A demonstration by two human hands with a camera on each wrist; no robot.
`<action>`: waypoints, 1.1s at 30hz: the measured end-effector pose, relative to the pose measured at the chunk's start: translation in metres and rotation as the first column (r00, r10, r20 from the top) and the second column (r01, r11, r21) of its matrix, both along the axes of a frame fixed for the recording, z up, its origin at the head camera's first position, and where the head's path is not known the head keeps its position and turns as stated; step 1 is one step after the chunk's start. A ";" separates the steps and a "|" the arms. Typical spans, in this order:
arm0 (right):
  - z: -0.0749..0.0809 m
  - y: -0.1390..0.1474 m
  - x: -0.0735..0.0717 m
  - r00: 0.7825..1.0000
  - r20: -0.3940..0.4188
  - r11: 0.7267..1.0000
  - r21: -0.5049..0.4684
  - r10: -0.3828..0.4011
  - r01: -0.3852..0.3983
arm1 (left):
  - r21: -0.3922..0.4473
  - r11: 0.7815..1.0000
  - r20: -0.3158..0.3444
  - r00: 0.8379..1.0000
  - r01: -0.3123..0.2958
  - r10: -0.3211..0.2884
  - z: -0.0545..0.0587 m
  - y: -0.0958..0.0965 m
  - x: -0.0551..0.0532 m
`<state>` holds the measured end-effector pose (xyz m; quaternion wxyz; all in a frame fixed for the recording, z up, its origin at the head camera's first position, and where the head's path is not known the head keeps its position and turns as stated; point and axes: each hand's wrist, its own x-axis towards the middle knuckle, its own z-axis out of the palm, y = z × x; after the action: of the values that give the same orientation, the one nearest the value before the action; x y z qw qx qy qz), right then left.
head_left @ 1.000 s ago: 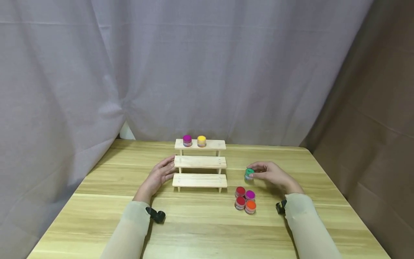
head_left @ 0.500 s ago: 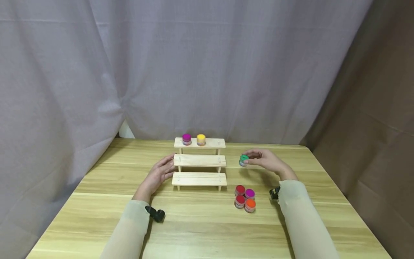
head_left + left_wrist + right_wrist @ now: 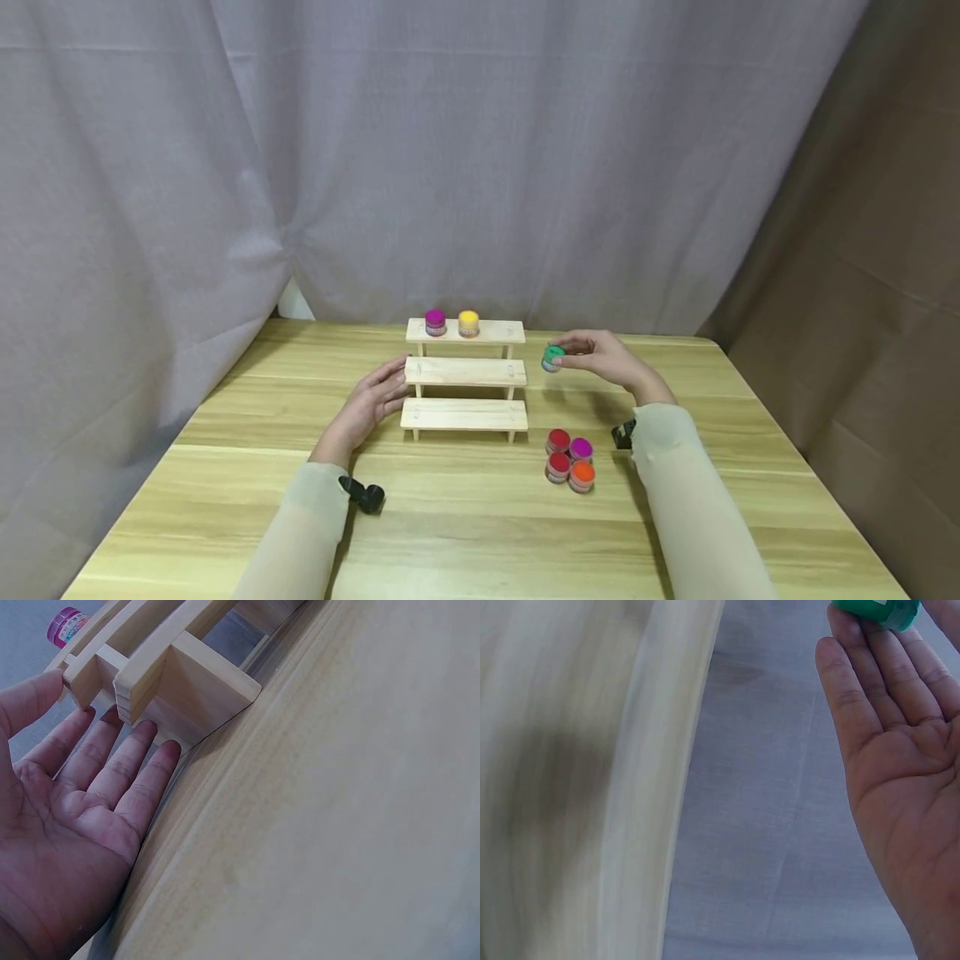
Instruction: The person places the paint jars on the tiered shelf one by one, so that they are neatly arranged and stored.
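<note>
My right hand pinches a small green-lidded paint jar between thumb and fingers, held above the table to the right of a three-tier wooden display stand. In the right wrist view the green jar shows at the top edge, by the fingertips. My left hand is at the stand's left side, fingers extended; in the left wrist view its fingertips are right at the ends of the wooden steps. On the top step stand a purple jar and a yellow jar.
Right of the stand's front, a tight cluster of jars sits on the wooden table: two red jars, a magenta jar and an orange jar. A grey curtain hangs behind the table's back edge.
My right hand has lifted the green jar from beside the cluster and carried it back and left, closer to the stand. My left hand has stayed at the stand's side.
</note>
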<state>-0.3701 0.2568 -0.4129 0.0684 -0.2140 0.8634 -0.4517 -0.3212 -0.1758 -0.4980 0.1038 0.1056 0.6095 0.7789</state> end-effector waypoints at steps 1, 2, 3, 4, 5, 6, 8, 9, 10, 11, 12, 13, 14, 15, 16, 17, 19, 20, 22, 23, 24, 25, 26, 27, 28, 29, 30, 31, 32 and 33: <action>0.001 -0.001 -0.001 1.000 -0.001 1.000 -0.006 -0.002 0.002 | -0.001 1.000 -0.001 1.000 -0.001 0.001 0.000 0.000 0.000; 0.002 -0.002 -0.001 1.000 -0.002 1.000 -0.011 -0.004 0.004 | -0.004 1.000 -0.002 1.000 0.000 0.000 0.000 0.000 0.000; 0.003 -0.003 -0.001 1.000 -0.003 1.000 -0.014 -0.005 0.005 | -0.008 1.000 -0.003 1.000 0.002 -0.002 0.000 0.000 0.000; 0.004 -0.004 -0.001 1.000 -0.005 1.000 -0.013 -0.006 0.006 | -0.010 1.000 -0.002 1.000 0.002 -0.002 0.000 0.000 -0.001; 0.005 -0.005 -0.002 1.000 -0.006 1.000 -0.011 -0.001 0.001 | -0.012 1.000 0.000 1.000 0.002 -0.002 -0.001 -0.001 -0.001; 0.006 -0.006 -0.002 1.000 -0.008 1.000 -0.012 -0.001 0.001 | -0.011 1.000 0.003 1.000 0.002 -0.002 -0.001 -0.001 -0.001; 0.008 -0.008 -0.003 1.000 -0.013 1.000 -0.010 0.000 0.000 | -0.010 1.000 0.008 1.000 0.002 -0.002 -0.002 -0.001 -0.001; 0.008 -0.008 -0.004 1.000 -0.013 1.000 -0.008 0.001 -0.001 | -0.010 1.000 0.009 1.000 0.002 -0.002 -0.002 -0.001 -0.001; 0.009 -0.009 -0.004 1.000 -0.014 1.000 -0.005 0.003 -0.003 | -0.007 1.000 0.012 1.000 0.001 -0.001 -0.002 -0.001 -0.001; 0.010 -0.010 -0.004 1.000 -0.017 1.000 -0.002 0.005 -0.005 | -0.003 1.000 0.015 1.000 0.000 0.000 -0.002 -0.001 -0.001; 0.011 -0.011 -0.005 1.000 -0.016 1.000 -0.001 0.004 -0.004 | -0.001 1.000 0.017 1.000 -0.002 0.002 -0.003 0.000 -0.001; 0.012 -0.012 -0.005 1.000 -0.017 1.000 0.002 0.007 -0.007 | -0.002 1.000 0.017 1.000 -0.002 0.003 -0.003 0.000 -0.001; 0.013 -0.012 -0.006 1.000 -0.018 1.000 0.004 0.009 -0.009 | -0.002 1.000 0.016 1.000 -0.003 0.003 -0.003 0.000 -0.001; 0.015 -0.014 -0.007 1.000 -0.019 1.000 0.005 0.010 -0.010 | -0.003 1.000 0.015 1.000 -0.004 0.004 -0.003 0.000 -0.001; 0.016 -0.015 -0.007 1.000 -0.022 1.000 0.003 0.013 -0.013 | -0.002 1.000 0.015 1.000 -0.005 0.005 -0.003 0.000 -0.001; 0.018 -0.016 -0.008 1.000 -0.025 1.000 0.000 0.016 -0.016 | -0.002 1.000 0.014 1.000 -0.005 0.005 -0.003 0.000 -0.001; 0.022 -0.018 -0.010 0.999 -0.031 1.000 -0.007 0.023 -0.023 | -0.003 1.000 0.011 1.000 -0.003 0.003 -0.003 0.000 -0.002; 0.024 -0.020 -0.012 0.999 -0.032 1.000 -0.011 0.026 -0.026 | -0.003 1.000 0.009 1.000 -0.001 0.001 -0.003 0.000 -0.003; 0.028 -0.023 -0.013 0.999 -0.030 0.999 -0.021 0.036 -0.036 | -0.003 1.000 0.007 1.000 -0.001 0.001 -0.003 0.000 -0.003; 0.030 -0.025 -0.014 0.999 -0.023 0.999 -0.025 0.037 -0.038 | -0.003 1.000 0.007 1.000 -0.001 0.001 -0.003 0.001 -0.003; 0.032 -0.027 -0.015 0.999 -0.017 0.999 -0.021 0.036 -0.036 | -0.002 1.000 0.006 1.000 -0.001 0.001 -0.003 0.001 -0.003; 0.033 -0.029 -0.016 0.999 -0.011 0.999 -0.025 0.038 -0.038 | -0.002 1.000 0.007 1.000 0.000 0.000 -0.002 0.001 -0.003; 0.034 -0.031 -0.016 0.999 -0.006 0.999 -0.028 0.039 -0.039 | -0.001 1.000 0.008 1.000 0.000 0.000 -0.002 0.001 -0.003; 0.035 -0.033 -0.017 0.999 -0.003 0.999 -0.029 0.042 -0.042 | 0.000 1.000 0.009 1.000 -0.002 0.002 -0.002 0.002 -0.003; 0.035 -0.035 -0.018 0.999 -0.002 0.999 -0.027 0.043 -0.043 | 0.002 1.000 0.011 1.000 -0.002 0.002 -0.002 0.002 -0.003; 0.036 -0.037 -0.019 0.999 -0.003 0.999 -0.025 0.046 -0.046 | 0.003 1.000 0.011 1.000 -0.002 0.002 -0.002 0.002 -0.003; 0.035 -0.040 -0.020 0.999 -0.007 0.999 -0.022 0.048 -0.048 | 0.003 1.000 0.011 1.000 -0.001 0.001 -0.002 0.002 -0.003; 0.035 -0.042 -0.021 0.999 -0.011 0.998 -0.027 0.052 -0.052 | 0.003 1.000 0.012 1.000 -0.001 0.001 -0.002 0.002 -0.003; 0.035 -0.045 -0.022 0.999 -0.013 0.998 -0.026 0.053 -0.053 | 0.003 1.000 0.012 1.000 -0.003 0.003 -0.002 0.002 -0.003; 0.035 -0.048 -0.023 0.998 -0.015 0.998 -0.024 0.056 -0.056 | 0.003 1.000 0.012 1.000 -0.003 0.003 -0.002 0.002 -0.003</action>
<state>-0.3932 0.2087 -0.3781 0.0724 -0.2422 0.8519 -0.4587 -0.3242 -0.1738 -0.4998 0.1060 0.1002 0.6079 0.7805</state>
